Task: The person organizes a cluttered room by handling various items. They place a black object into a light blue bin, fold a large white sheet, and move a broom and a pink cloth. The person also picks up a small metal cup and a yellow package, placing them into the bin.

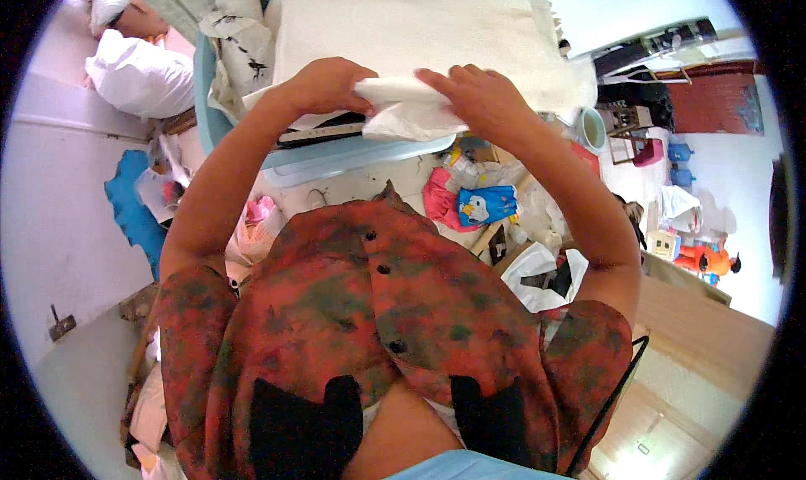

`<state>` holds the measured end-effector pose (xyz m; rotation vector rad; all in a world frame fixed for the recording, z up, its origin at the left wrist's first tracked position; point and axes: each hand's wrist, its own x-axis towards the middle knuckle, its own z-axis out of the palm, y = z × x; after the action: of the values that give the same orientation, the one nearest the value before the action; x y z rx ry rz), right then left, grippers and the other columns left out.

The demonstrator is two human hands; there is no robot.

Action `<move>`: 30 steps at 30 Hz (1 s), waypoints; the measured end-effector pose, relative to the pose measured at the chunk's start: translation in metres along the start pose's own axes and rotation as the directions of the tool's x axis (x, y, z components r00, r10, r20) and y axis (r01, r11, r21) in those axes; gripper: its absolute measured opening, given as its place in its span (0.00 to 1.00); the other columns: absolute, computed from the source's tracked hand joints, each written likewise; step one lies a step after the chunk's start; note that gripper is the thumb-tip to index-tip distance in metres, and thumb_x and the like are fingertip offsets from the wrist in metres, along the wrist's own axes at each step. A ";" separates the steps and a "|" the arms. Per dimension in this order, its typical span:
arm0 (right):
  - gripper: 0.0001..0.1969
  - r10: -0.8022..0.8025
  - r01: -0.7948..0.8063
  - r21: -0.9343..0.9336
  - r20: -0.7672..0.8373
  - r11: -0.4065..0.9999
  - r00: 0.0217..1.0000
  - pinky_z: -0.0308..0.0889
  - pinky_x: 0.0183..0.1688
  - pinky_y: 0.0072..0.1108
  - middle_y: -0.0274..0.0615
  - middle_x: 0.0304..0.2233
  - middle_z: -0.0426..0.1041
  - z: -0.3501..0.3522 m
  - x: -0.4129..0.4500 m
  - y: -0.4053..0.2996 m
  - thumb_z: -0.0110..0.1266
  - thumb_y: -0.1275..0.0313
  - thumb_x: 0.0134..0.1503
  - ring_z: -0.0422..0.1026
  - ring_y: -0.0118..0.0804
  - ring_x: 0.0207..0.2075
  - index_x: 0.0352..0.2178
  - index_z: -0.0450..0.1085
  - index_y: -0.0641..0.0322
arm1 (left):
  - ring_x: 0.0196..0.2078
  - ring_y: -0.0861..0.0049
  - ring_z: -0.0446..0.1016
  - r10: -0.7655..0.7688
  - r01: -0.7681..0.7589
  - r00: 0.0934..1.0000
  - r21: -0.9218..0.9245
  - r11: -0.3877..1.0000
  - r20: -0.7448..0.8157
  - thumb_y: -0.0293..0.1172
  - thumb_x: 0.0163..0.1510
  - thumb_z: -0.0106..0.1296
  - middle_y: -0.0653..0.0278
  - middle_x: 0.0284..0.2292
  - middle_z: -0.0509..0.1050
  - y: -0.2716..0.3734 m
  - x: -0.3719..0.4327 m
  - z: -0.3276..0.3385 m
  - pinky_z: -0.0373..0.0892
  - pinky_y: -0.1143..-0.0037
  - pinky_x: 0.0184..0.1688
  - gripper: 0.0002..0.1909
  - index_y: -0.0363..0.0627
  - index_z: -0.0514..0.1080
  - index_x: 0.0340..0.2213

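Note:
My left hand (330, 86) grips the left end of a folded or rolled white sheet (409, 102), its thumb beneath and its fingers above. The fingers of my right hand (478, 92) rest over the right part of the same sheet; its thumb is hidden. One loose flap of the sheet hangs down between the hands. Behind them lies a broad cream cloth-like sheet (403, 26) with a frayed right edge. Under my left hand a dark-and-white striped edge (321, 135) shows above the rim of a light blue plastic tub (203, 96).
White sacks (141, 77) lie at the far left. On the floor below the tub are a pink bag (439, 200), a blue printed bag (488, 205) and a white plastic bag (535, 285). A pale green bucket (590, 129) stands at the right, near a wooden stool (623, 130).

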<state>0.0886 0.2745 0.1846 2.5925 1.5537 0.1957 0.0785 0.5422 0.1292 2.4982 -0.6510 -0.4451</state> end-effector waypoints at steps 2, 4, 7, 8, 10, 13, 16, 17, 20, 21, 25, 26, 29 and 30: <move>0.17 0.141 -0.145 0.003 0.201 0.989 0.969 0.67 0.40 0.31 0.41 0.37 0.71 0.010 0.001 0.007 0.50 0.70 0.53 0.70 0.43 0.41 0.45 0.65 0.55 | 0.36 0.57 0.74 0.035 -0.030 0.997 0.070 0.997 -0.075 0.43 0.41 0.59 0.55 0.33 0.75 -0.008 -0.007 0.007 0.67 0.65 0.39 0.24 0.51 0.69 0.41; 0.14 0.118 -0.126 0.027 0.188 0.992 0.975 0.67 0.38 0.31 0.41 0.36 0.71 0.014 -0.005 0.017 0.49 0.72 0.52 0.70 0.43 0.41 0.42 0.65 0.56 | 0.36 0.56 0.74 -0.027 0.054 0.988 0.172 0.984 -0.154 0.42 0.42 0.59 0.54 0.34 0.75 -0.022 -0.023 0.020 0.67 0.64 0.39 0.25 0.51 0.68 0.42; 0.09 0.117 -0.134 0.066 0.222 0.989 0.968 0.68 0.38 0.31 0.44 0.34 0.71 0.009 -0.002 0.021 0.48 0.73 0.53 0.70 0.45 0.40 0.38 0.65 0.59 | 0.36 0.56 0.74 -0.167 0.203 0.973 0.255 0.945 -0.157 0.38 0.43 0.58 0.52 0.34 0.75 -0.061 -0.050 0.027 0.68 0.63 0.40 0.24 0.50 0.68 0.44; 0.08 0.119 -0.143 0.074 0.264 0.987 0.957 0.67 0.39 0.33 0.45 0.34 0.71 0.007 0.001 0.021 0.48 0.72 0.54 0.70 0.46 0.39 0.36 0.65 0.60 | 0.36 0.56 0.74 -0.096 0.143 0.973 0.222 0.965 -0.212 0.37 0.43 0.58 0.51 0.33 0.75 -0.089 -0.058 0.030 0.69 0.63 0.40 0.25 0.50 0.68 0.45; 0.08 0.111 -0.147 0.127 0.253 0.981 0.961 0.67 0.39 0.33 0.46 0.34 0.71 0.009 0.002 0.026 0.48 0.71 0.54 0.70 0.48 0.39 0.35 0.65 0.61 | 0.36 0.55 0.74 -0.032 0.083 0.962 0.182 0.980 -0.270 0.36 0.43 0.58 0.50 0.33 0.74 -0.111 -0.063 0.020 0.69 0.64 0.40 0.25 0.49 0.68 0.46; 0.09 0.156 -0.213 0.154 0.315 0.965 0.936 0.66 0.40 0.35 0.47 0.35 0.71 0.006 0.003 0.024 0.47 0.69 0.57 0.69 0.51 0.40 0.34 0.65 0.63 | 0.52 0.58 0.65 -0.528 0.504 0.847 0.404 0.763 -0.061 0.36 0.43 0.59 0.55 0.49 0.68 -0.100 -0.073 -0.022 0.61 0.60 0.52 0.35 0.55 0.61 0.54; 0.09 0.210 -0.248 0.136 0.246 0.959 0.946 0.66 0.40 0.35 0.46 0.34 0.70 0.004 -0.004 0.021 0.47 0.68 0.57 0.69 0.50 0.39 0.34 0.65 0.63 | 0.62 0.59 0.51 0.014 0.325 0.817 0.481 0.814 -0.576 0.32 0.41 0.59 0.61 0.59 0.56 -0.052 -0.089 -0.010 0.52 0.53 0.58 0.43 0.62 0.54 0.59; 0.09 0.202 -0.236 0.133 0.229 0.963 0.952 0.66 0.40 0.34 0.46 0.34 0.70 0.003 -0.006 0.020 0.46 0.67 0.57 0.69 0.49 0.40 0.34 0.65 0.63 | 0.64 0.62 0.48 0.008 0.366 0.822 0.538 0.759 -0.570 0.31 0.41 0.58 0.60 0.61 0.52 -0.008 -0.092 -0.007 0.51 0.54 0.59 0.45 0.62 0.51 0.60; 0.10 0.220 -0.253 0.111 0.249 0.961 0.943 0.66 0.41 0.33 0.45 0.33 0.70 -0.002 -0.007 0.018 0.46 0.66 0.58 0.69 0.47 0.40 0.34 0.66 0.63 | 0.63 0.65 0.49 0.071 0.309 0.800 0.511 0.802 -0.595 0.32 0.42 0.58 0.60 0.60 0.52 0.047 -0.066 0.012 0.49 0.54 0.60 0.45 0.62 0.50 0.60; 0.10 0.235 -0.269 0.094 0.278 0.958 0.931 0.66 0.41 0.33 0.45 0.34 0.70 -0.006 -0.006 0.016 0.46 0.66 0.58 0.69 0.47 0.41 0.34 0.66 0.63 | 0.62 0.66 0.54 0.125 0.213 0.761 0.427 0.879 -0.636 0.34 0.42 0.58 0.60 0.59 0.56 0.050 -0.064 0.025 0.49 0.54 0.60 0.44 0.61 0.51 0.60; 0.11 0.282 -0.322 0.051 0.368 0.945 0.886 0.66 0.42 0.32 0.44 0.35 0.70 -0.016 -0.007 0.011 0.47 0.65 0.57 0.69 0.46 0.42 0.34 0.66 0.62 | 0.51 0.66 0.68 0.005 0.267 0.840 0.421 0.867 -0.543 0.40 0.44 0.58 0.60 0.51 0.67 0.005 -0.022 0.059 0.58 0.58 0.56 0.39 0.61 0.55 0.58; 0.12 0.243 -0.265 0.063 0.236 0.962 0.941 0.66 0.41 0.32 0.45 0.35 0.70 -0.011 -0.011 0.014 0.47 0.64 0.57 0.69 0.46 0.41 0.35 0.66 0.61 | 0.45 0.64 0.71 -0.051 0.237 0.879 0.341 0.910 -0.475 0.44 0.45 0.57 0.58 0.45 0.71 -0.001 -0.016 0.059 0.63 0.60 0.51 0.37 0.59 0.56 0.57; 0.13 0.165 -0.165 0.015 -0.039 0.986 0.985 0.67 0.37 0.33 0.45 0.32 0.70 0.009 -0.015 0.016 0.47 0.61 0.58 0.70 0.46 0.38 0.35 0.67 0.60 | 0.38 0.61 0.75 -0.125 0.203 0.943 0.235 0.951 -0.309 0.50 0.46 0.56 0.55 0.36 0.75 0.005 -0.014 0.039 0.68 0.63 0.44 0.35 0.54 0.60 0.54; 0.14 0.109 -0.119 -0.049 -0.175 0.992 0.978 0.68 0.34 0.33 0.46 0.28 0.71 0.013 -0.013 0.015 0.46 0.59 0.58 0.72 0.45 0.35 0.36 0.67 0.59 | 0.37 0.60 0.75 -0.156 0.204 0.961 0.210 0.956 -0.228 0.53 0.45 0.56 0.52 0.34 0.75 0.007 -0.014 0.031 0.69 0.63 0.41 0.35 0.50 0.63 0.52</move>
<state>0.0979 0.2556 0.1738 2.6823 1.4246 0.4813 0.0509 0.5320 0.1108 2.7922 -0.4119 -0.1730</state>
